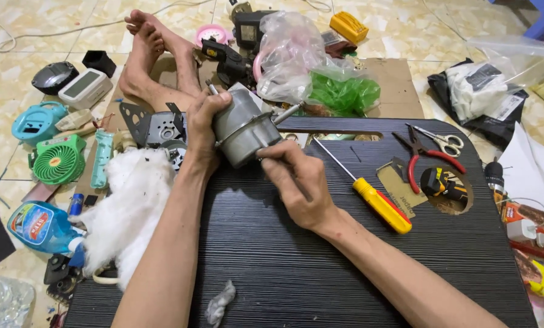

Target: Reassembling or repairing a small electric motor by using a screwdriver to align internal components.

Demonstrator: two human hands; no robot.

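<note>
Gripping round grey metal fan motor [243,126] with our left hand [200,124], above black board [320,255]. Our right hand [296,179] pinches its lower rim. Shaft points up-right, away from left hand.

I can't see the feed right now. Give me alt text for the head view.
Over a dark board, the left hand grips a grey motor housing while the right hand works at its lower edge. A yellow-handled screwdriver, red pliers and scissors lie to the right; white stuffing and a green fan sit left.
</note>
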